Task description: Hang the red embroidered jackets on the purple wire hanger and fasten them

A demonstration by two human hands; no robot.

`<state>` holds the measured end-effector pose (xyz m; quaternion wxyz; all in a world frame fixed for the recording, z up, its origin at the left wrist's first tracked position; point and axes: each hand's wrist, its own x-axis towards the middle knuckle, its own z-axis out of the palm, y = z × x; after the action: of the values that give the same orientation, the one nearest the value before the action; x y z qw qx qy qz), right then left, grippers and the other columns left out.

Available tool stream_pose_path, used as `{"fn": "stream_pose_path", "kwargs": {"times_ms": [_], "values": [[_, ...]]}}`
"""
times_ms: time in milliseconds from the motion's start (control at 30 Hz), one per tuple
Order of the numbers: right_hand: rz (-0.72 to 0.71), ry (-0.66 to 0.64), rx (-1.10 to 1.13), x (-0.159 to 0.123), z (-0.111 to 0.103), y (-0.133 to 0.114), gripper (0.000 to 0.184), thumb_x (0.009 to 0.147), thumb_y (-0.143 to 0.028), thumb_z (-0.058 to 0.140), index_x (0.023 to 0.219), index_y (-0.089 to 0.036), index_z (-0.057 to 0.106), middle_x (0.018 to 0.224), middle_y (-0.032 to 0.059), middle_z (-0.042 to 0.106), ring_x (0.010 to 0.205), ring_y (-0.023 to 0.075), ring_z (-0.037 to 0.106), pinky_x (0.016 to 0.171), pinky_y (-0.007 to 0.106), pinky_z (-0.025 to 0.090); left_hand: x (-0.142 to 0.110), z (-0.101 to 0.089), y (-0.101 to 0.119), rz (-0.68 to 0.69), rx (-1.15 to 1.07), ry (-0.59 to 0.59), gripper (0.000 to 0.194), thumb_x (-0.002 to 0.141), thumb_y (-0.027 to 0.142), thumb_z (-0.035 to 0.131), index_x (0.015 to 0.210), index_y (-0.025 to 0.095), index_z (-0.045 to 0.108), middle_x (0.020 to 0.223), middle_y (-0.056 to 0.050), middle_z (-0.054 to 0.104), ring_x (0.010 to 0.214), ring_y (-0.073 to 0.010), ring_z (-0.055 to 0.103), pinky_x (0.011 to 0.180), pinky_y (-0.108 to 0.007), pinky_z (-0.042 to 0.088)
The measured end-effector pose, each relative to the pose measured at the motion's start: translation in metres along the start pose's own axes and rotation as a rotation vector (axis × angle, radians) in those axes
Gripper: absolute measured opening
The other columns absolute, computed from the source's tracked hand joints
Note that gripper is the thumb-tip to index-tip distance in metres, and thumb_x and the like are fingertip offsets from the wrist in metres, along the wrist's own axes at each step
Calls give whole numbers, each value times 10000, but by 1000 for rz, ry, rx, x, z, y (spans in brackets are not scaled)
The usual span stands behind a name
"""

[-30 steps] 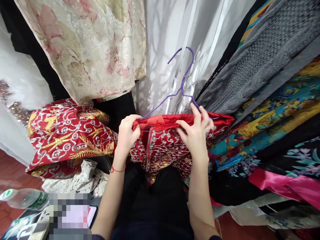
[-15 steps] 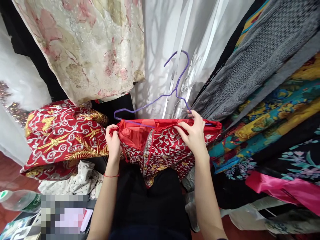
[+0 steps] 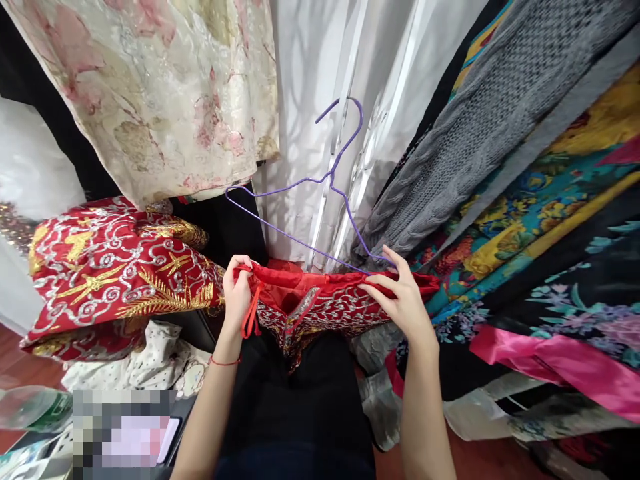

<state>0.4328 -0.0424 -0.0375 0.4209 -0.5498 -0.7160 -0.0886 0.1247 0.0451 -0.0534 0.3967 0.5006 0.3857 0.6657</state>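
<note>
A red garment [image 3: 340, 305] with silver and gold embroidery and a bright red lining stretches between my hands, above my lap. My left hand [image 3: 239, 293] pinches its upper left edge, and a thin red tie dangles just beside the fingers. On the other side my right hand [image 3: 400, 293] grips the upper edge close to the right end of a purple hanger [image 3: 330, 175]. That end goes down behind the edge by my fingers. The hanger's left end is tilted up, free of the cloth, and its hook points upward.
A cream floral cloth [image 3: 200, 113] hangs at upper left over another red-and-gold embroidered garment [image 3: 115, 267]. To the right hang a grey knit [image 3: 465, 133] and several patterned clothes. White curtains [image 3: 300, 80] are behind. A plastic bottle [image 3: 40, 408] lies at lower left.
The hanger has tilted, its left end rising away from the red garment. My right hand has moved lower and slightly right, my left hand slightly right. The garment's edge has sunk and narrowed.
</note>
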Motion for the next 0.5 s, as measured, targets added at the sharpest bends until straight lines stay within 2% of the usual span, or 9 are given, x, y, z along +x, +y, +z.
{"fn": "stream_pose_path", "kwargs": {"times_ms": [100,167,300,400,500], "values": [[79,-47,101,-17,-11,8,315,883,-502,641,850,-218,772,1544,123,404,1329,322,535,1075,475,483,-5,4,-1,24,-3,14,48,729,202,491,759,226,463,734,17,532,627,-110,512,604,-227,448],[123,-69,122,-26,-16,14,360,867,-553,639,847,-222,779,1500,132,462,1285,319,577,1072,472,483,-8,6,0,82,80,-23,53,755,190,474,740,221,515,754,3,558,678,-126,548,669,-254,479],[164,-188,60,-37,-21,25,413,871,-599,603,838,-231,788,1374,148,585,1190,301,643,1008,461,508,-13,13,12,239,284,-258,269,805,165,420,676,196,654,953,-68,659,938,-186,628,900,-341,492],[158,-268,-144,-42,-26,25,363,866,-588,616,815,-276,795,1405,129,584,1325,349,531,1037,589,420,-18,16,20,286,271,-376,344,813,135,404,720,203,727,1007,-70,667,988,-187,635,923,-342,483],[156,-403,-200,-45,-32,17,299,855,-552,653,768,-302,791,1438,95,574,1416,368,417,1083,704,262,-22,14,21,286,209,-309,335,827,137,433,727,207,745,942,-60,666,905,-173,632,864,-326,486]]}}
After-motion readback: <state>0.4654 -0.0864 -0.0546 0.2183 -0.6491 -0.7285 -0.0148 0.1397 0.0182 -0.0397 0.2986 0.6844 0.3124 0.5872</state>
